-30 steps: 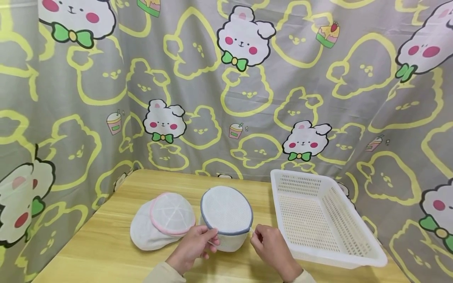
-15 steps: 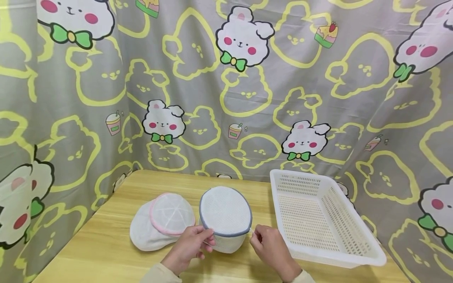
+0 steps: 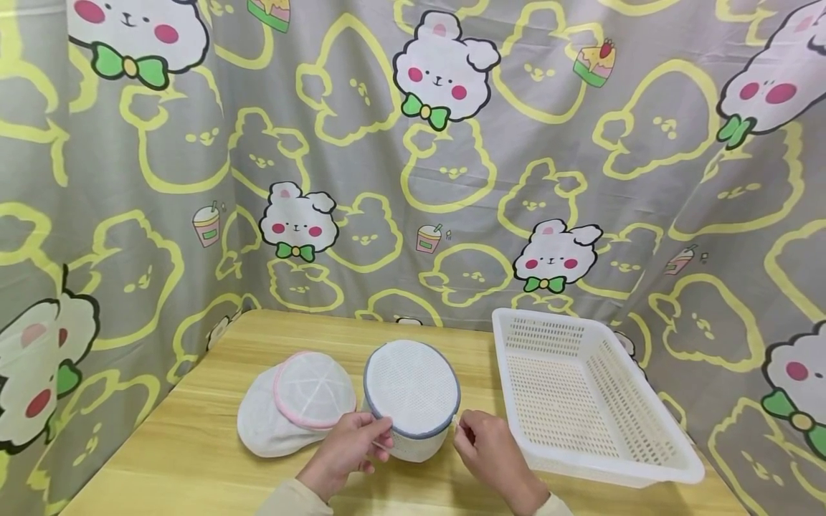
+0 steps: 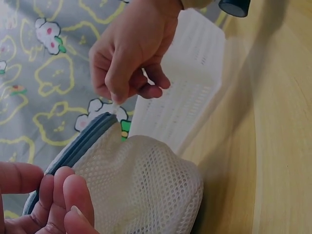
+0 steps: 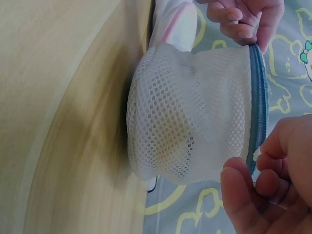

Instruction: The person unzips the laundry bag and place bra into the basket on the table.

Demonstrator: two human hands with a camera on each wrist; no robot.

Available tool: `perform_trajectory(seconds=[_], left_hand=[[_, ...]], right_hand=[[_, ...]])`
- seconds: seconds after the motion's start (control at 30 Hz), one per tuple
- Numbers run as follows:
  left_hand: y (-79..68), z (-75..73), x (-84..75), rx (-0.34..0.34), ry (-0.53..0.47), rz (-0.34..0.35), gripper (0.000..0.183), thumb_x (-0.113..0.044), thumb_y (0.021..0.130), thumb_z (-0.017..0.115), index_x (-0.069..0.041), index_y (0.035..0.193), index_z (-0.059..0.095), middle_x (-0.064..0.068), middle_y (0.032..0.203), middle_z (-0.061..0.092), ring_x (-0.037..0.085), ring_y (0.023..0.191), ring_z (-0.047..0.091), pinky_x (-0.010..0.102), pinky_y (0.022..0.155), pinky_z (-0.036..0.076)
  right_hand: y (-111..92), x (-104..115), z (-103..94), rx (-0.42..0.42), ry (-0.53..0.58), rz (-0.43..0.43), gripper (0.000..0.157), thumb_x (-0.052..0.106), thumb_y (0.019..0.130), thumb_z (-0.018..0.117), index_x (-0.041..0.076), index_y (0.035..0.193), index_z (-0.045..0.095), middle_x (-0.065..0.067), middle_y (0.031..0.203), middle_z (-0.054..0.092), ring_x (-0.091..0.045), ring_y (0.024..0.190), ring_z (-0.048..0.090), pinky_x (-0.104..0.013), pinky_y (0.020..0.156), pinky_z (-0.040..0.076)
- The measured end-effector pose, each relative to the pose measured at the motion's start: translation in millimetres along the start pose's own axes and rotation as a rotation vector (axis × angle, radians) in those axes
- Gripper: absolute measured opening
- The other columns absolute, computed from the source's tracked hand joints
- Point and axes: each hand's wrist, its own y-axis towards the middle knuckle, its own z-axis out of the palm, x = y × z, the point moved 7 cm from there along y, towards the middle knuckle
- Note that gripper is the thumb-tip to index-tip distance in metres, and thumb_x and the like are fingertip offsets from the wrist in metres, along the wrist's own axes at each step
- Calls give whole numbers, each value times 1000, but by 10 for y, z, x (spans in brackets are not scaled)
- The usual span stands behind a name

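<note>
A white mesh laundry bag with a blue-grey zipper round its lid stands upright between my hands. At the front left of the rim, my left hand pinches the zippered edge between thumb and forefinger. My right hand is on the right side, pinching a small white zipper pull at the rim. In the left wrist view the zipper tape ends close under the right fingertips. The mesh side sags in soft folds below the rim.
Left of the bag lies a second white laundry bag with a pink-edged round lid, slumped on the wooden table. A white plastic basket with slotted walls stands on the right. A patterned curtain hangs behind and at both sides.
The right hand has shifted slightly left along the rim with the pull. The front edge of the lid has dipped a little, and the left hand has moved slightly left with its grip kept.
</note>
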Motion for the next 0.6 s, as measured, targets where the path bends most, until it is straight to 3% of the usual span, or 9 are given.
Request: perform_trajectory(seconds=[0.33,0.6], left_hand=[[-7,46,25,17,6,-11,30,-31,97,58,-2,93,61,1,81,61,11,65,58,22,54,44],[6,171,106,59,50,-40,36,-37,97,58,-2,91,63,2,80,63,11,64,59,21,51,44]], right_hand=[[-8,49,-10,20,22,3,36,-5,73,63,21,59,44,18,58,35,5,50,32,-14,42,33],[-3,143,-22,-28,-6,-59,35,-5,69,65,22,59,44,20,58,33,7,49,29,-11,40,29]])
